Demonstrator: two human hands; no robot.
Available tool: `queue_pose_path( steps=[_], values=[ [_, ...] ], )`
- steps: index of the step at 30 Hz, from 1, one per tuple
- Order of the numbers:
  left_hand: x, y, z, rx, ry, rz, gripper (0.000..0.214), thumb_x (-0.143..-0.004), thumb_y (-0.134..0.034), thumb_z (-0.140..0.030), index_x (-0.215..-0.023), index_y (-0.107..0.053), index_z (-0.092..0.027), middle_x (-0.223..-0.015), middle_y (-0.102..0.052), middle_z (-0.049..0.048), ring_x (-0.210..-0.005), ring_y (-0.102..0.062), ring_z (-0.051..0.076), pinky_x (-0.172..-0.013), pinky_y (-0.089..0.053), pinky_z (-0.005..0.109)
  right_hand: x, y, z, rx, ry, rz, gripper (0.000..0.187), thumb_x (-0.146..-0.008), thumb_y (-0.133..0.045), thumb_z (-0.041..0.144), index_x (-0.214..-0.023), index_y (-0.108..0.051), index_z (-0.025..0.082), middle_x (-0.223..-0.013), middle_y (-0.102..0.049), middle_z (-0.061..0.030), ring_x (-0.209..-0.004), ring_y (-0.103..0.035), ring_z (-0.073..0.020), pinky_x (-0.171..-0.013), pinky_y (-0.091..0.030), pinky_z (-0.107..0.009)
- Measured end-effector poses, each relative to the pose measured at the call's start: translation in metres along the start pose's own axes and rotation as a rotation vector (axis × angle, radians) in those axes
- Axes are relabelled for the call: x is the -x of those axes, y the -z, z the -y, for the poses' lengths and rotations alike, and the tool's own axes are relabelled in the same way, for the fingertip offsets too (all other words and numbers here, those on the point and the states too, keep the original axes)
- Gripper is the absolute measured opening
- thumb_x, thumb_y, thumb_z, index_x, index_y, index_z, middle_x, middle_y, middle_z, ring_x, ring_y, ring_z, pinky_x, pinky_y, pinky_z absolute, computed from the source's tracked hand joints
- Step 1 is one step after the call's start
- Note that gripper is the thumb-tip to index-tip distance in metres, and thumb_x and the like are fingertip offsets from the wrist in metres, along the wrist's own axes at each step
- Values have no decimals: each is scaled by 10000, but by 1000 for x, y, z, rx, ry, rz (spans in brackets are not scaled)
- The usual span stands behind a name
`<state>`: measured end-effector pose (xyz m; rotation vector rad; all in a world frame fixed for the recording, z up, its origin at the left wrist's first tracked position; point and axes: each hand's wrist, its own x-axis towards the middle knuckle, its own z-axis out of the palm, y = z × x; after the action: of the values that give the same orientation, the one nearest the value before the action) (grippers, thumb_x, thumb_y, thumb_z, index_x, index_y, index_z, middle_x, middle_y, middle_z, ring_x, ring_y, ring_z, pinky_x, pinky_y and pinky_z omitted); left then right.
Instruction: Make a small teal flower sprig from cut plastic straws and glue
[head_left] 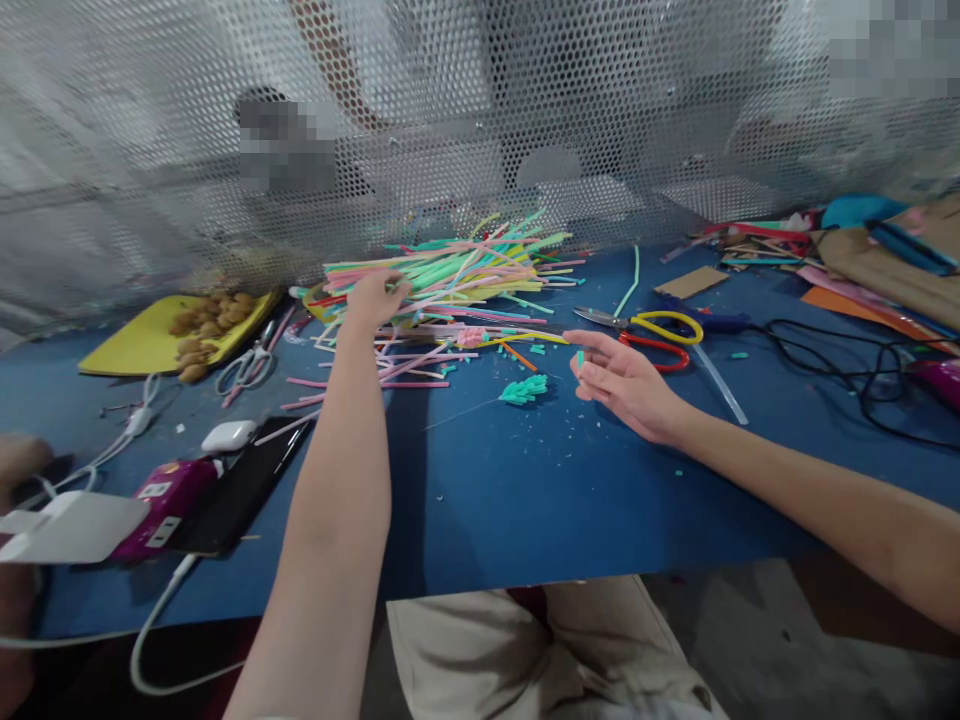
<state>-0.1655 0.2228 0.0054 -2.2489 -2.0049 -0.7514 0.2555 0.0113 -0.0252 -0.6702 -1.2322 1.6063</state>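
Note:
My left hand (377, 299) reaches over the left end of a pile of long, thin pastel straws (457, 270). Its fingers are curled, and what they grip, if anything, is hidden. Over the table to the right, my right hand (626, 388) pinches a short teal straw piece (580, 362), its index finger extended. Between the hands lies a teal leaf-shaped cluster (523, 390) of short pieces, with a thin wire or thread trailing left. A pink cluster (472, 337) rests at the pile's front edge. Scissors (660, 328) with yellow and red handles lie just beyond my right hand.
At left are a yellow tray (135, 335) with brown round food, a black phone (240, 490), a purple power strip (169, 505), a white charger (75, 525) and cables. Black cord (862, 380) runs at right. A perforated metal panel (450, 120) stands behind the blue table (487, 520).

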Motion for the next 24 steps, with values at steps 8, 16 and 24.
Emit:
queue_pose_path(
  steps=[8,16,24],
  values=[
    [11,12,4,158,8,-97,355,-870,-599,-444,-981,-779,-160,-989,-780,70,-914,-669,225,-896,-511,324,0,3,0,5,-6,-35,366,-892,-767,276,-1249,-690,257,-858,-543,32,-606,-369,-58,-622,-420,-250],
    [8,13,10,73,187,-383,355,-937,-491,-368,-1132,-727,-190,-1114,-734,88,-1055,-634,241,-1056,-461,379,0,2,2,15,-5,-55,346,-881,-777,284,-1215,-697,238,-843,-542,38,-591,-365,-54,-615,-410,-258],
    [-13,-1,-35,93,49,-296,358,-974,-480,-341,-1262,-640,-204,-1306,-673,114,-1259,-574,266,-1152,-399,410,-5,0,2,13,0,-56,319,-874,-775,286,-1179,-697,231,-859,-565,31,-584,-373,-50,-590,-368,-263]
  ],
)
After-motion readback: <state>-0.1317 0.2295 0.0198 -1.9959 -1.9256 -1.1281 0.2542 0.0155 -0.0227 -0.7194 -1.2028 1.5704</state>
